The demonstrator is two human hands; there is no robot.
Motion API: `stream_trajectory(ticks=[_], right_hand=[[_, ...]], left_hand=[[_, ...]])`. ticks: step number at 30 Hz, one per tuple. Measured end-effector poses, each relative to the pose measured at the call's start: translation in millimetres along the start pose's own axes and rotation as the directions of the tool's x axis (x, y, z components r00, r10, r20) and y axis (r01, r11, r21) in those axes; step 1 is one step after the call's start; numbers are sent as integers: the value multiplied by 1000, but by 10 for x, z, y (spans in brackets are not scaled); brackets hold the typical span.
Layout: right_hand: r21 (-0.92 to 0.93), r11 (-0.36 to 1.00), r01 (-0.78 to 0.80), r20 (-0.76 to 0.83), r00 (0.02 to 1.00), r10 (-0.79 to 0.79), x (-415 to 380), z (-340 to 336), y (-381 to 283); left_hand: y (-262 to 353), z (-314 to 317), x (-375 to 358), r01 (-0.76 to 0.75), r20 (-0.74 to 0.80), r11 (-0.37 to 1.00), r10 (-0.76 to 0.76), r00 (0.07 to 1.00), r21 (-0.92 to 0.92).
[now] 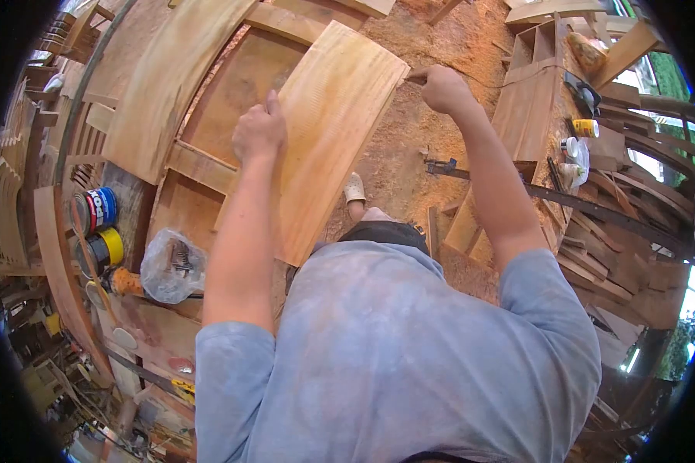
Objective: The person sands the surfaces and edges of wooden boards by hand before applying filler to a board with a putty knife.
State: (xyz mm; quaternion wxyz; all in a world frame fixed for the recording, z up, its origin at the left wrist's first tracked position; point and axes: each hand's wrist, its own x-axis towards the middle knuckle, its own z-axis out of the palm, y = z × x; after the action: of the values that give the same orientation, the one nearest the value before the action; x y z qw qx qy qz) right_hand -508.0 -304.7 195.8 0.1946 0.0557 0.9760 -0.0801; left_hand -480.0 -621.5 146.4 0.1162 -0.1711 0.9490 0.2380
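The wooden frame (201, 167), to the person's left, calls for a steady footing, since the pale board (332, 116) overlaps its right-hand edge, running from beyond its middle rail to beside the person's waist. The wide plank (170, 85) lies along the frame's left edge, apart from the board; a good handler would leave room so that the two do not knock. For the board itself, even support at both long edges should serve best, as a lift from one corner alone could twist it or let the near end scrape. The left hand (259, 131) is at the board's left long edge, fingers curled in and thumb raised; whether they grip the wood is hidden. The right hand (444, 89) has its fingers bent and its fingertips at the far right corner, though one cannot tell whether they pinch the wood or something thin; a light touch there would suit. The plastic bag (174, 266) and tins (96, 210), off the frame's near left corner, deserve clearance from any swing.
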Motion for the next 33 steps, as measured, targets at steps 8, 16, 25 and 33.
stream_trajectory(ticks=[8, 16, 25, 33], right_hand=[[62, 998, -22, -26, 999, 23, 60, 114, -23], [329, 944, -19, 53, 999, 2, 148, 224, 236], [247, 969, -30, -236, 968, 90, 69, 219, 149], [87, 993, -74, -222, 971, 91, 177, 264, 65]], left_hand=[[-28, 69, 11, -24, -62, 1000, 25, 998, 19], [-28, 43, 17, -43, -44, 998, 45, 998, 36], [-18, 49, 8, -33, -45, 999, 34, 998, 15], [-30, 40, 14, -17, -32, 1000, 17, 999, 13]])
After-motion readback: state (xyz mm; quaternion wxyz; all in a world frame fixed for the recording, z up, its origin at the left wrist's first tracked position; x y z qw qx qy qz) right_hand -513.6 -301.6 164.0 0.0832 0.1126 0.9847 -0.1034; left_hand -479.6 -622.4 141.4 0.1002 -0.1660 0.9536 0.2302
